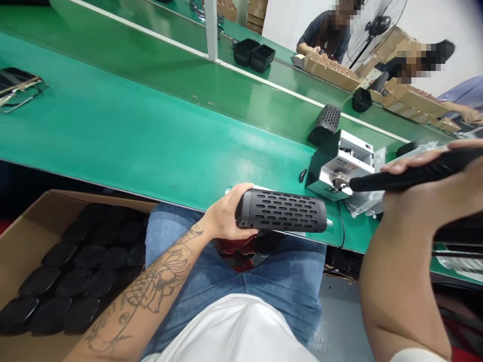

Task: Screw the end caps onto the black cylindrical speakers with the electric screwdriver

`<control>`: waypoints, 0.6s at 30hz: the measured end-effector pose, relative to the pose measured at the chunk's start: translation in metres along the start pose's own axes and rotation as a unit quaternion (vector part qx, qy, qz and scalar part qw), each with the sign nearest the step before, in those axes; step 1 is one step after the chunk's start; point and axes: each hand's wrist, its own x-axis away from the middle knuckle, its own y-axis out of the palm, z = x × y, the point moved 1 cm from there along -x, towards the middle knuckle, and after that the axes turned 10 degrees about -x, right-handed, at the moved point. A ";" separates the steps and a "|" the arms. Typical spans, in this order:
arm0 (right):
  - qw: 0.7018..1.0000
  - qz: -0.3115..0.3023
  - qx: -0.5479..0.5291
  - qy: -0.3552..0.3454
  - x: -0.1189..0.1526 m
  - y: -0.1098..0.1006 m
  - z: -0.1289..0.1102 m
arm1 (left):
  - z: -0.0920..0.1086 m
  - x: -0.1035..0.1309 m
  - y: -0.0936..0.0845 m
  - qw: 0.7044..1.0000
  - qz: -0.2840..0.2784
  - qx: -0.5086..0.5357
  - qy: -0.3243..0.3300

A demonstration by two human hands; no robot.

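Note:
My left hand [226, 213] grips one end of a black perforated housing [285, 210], lying sideways at the table's front edge above my lap. My right hand [417, 198] is wrapped around a black electric screwdriver [381, 182], held almost level. Its tip points left and meets, or nearly meets, the front outlet of a silver-and-black screw feeder [328, 176]; actual contact is hard to tell. A small dark part [303, 175] lies to the feeder's left.
A cardboard box [28, 226] of black parts stands lower left. Behind the feeder is another perforated housing [327, 123]. Clear plastic bags [362, 201] lie beside it. Eyeglasses [26, 90] rest far left. Across the divider, co-workers sit behind cardboard trays [332, 70].

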 end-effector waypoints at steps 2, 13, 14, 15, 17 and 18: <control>0.995 0.033 0.039 -0.085 -0.017 -0.005 0.013 | -0.001 0.001 0.000 1.000 0.004 -0.005 0.009; 0.983 -0.122 0.101 -0.095 -0.014 -0.038 0.048 | 0.000 0.002 -0.002 0.999 -0.020 -0.035 -0.028; 0.981 -0.137 0.103 -0.090 -0.012 -0.038 0.047 | 0.000 0.003 -0.002 0.999 -0.021 -0.035 -0.029; 0.980 -0.149 0.103 -0.085 -0.011 -0.038 0.045 | -0.001 0.003 -0.002 0.999 -0.023 -0.035 -0.031; 0.979 -0.162 0.097 -0.079 -0.009 -0.036 0.041 | -0.001 0.004 -0.001 0.998 -0.025 -0.035 -0.035; 0.980 -0.160 0.093 -0.074 -0.008 -0.034 0.039 | -0.001 0.004 -0.001 0.998 -0.026 -0.037 -0.036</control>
